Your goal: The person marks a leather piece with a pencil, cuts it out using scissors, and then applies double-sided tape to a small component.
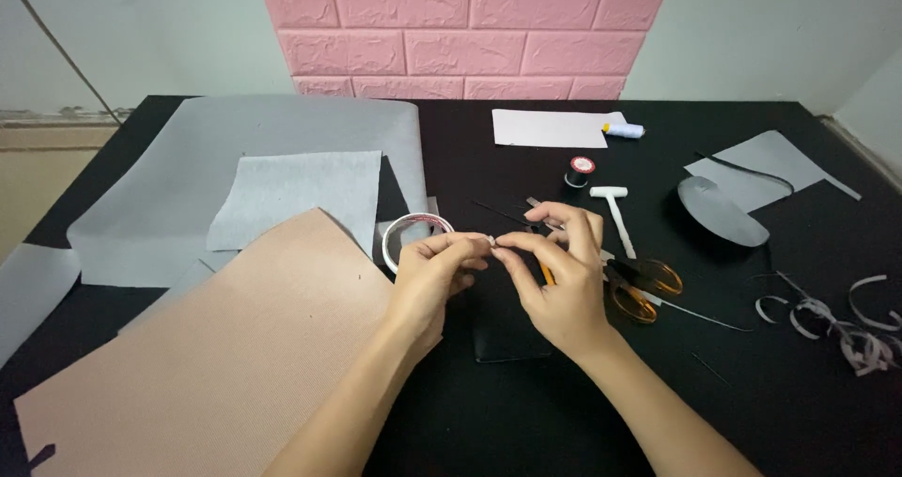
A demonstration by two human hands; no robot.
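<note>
From the head view, we see our left hand (434, 275) and right hand (554, 270) meeting fingertip to fingertip above the black table (526, 411), pinching a tiny pale strip end (492, 241), too small to detail, beside the white tape roll (413, 237) and orange-handled scissors (644, 289).

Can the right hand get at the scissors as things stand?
Probably yes. The scissors lie flat on the black table right beside the right hand, nothing covering the handles. But its fingertips are pinched with the left hand on something small.
</note>
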